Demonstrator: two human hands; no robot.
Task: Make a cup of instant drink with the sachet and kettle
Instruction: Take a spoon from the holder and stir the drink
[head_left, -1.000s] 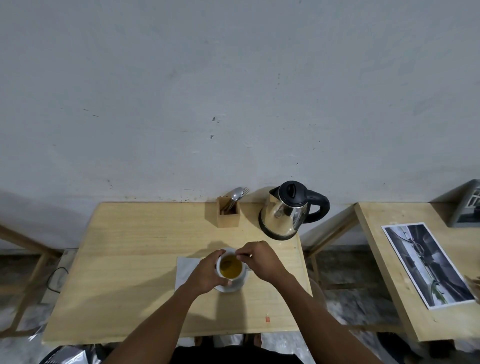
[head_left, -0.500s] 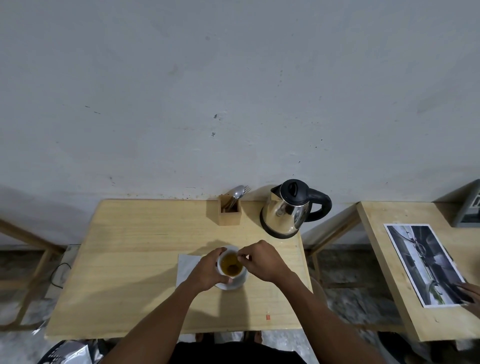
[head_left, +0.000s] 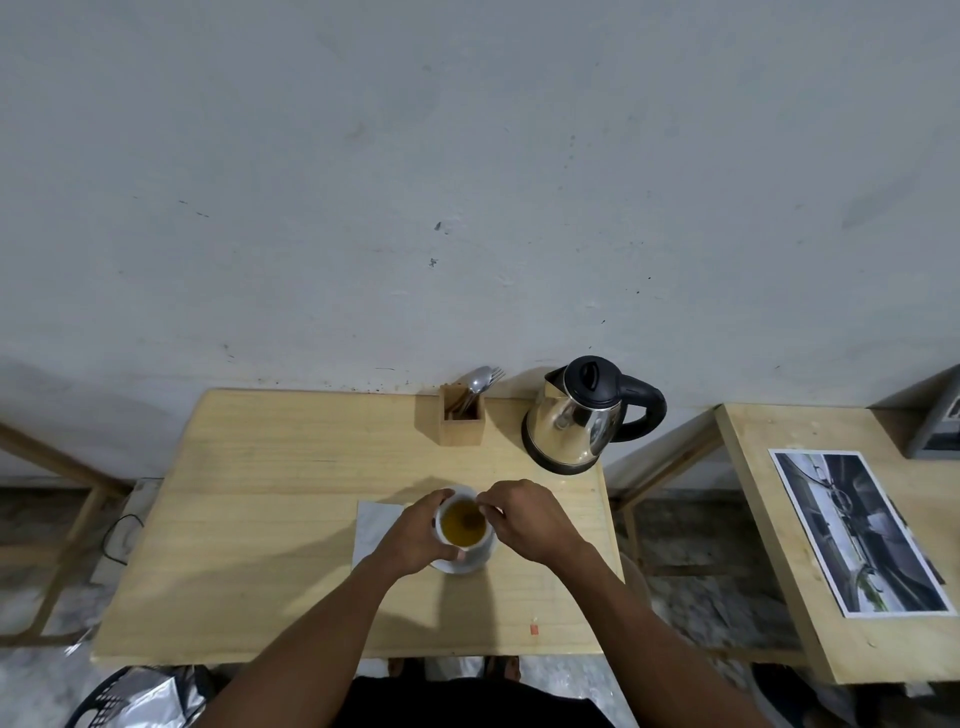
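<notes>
A white cup (head_left: 485, 540) of yellow-brown drink stands on a white saucer (head_left: 462, 565) at the middle front of the wooden table (head_left: 270, 493). My left hand (head_left: 413, 538) wraps around the cup's left side. Over the cup's right rim, my right hand (head_left: 527, 519) pinches the handle of a small spoon (head_left: 472, 515) that dips into the drink. The steel kettle (head_left: 574, 423) with black lid and handle stands at the back right of the table. No sachet shows.
A wooden holder (head_left: 461, 423) with spoons and a fork stands left of the kettle. A white napkin (head_left: 370, 522) lies left of the saucer. A second table (head_left: 769, 519) on the right carries a printed photo (head_left: 857, 530). A foil bag (head_left: 145, 696) sits on the floor.
The spoon's tip has shifted inside the drink while both hands stay at the cup. A hand seen on the right table's photo half a second ago is gone.
</notes>
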